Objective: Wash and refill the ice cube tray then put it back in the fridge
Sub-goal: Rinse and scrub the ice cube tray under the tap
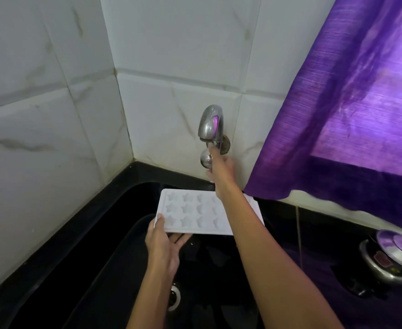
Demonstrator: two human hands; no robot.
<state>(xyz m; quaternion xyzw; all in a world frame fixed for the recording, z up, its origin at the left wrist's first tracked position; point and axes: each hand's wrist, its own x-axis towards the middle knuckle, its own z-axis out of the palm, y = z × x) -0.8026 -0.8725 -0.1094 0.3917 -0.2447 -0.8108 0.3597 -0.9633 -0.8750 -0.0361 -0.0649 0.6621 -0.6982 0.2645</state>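
A white ice cube tray (pixel 195 212) with star-shaped cells is held flat over the black sink (pixel 114 233). My left hand (pixel 164 243) grips its near left corner, thumb on top and fingers underneath. My right hand (pixel 220 168) reaches up to the metal wall tap (pixel 210 124); its fingers touch the tap's lower part near the round knob. My right forearm crosses over the tray's right side and hides part of it. No water stream is visible.
The sink drain (pixel 175 296) lies below the tray. White tiled walls meet in a corner at left. A purple curtain (pixel 349 103) hangs at right. A steel lidded pot (pixel 394 257) sits on the dark counter at lower right.
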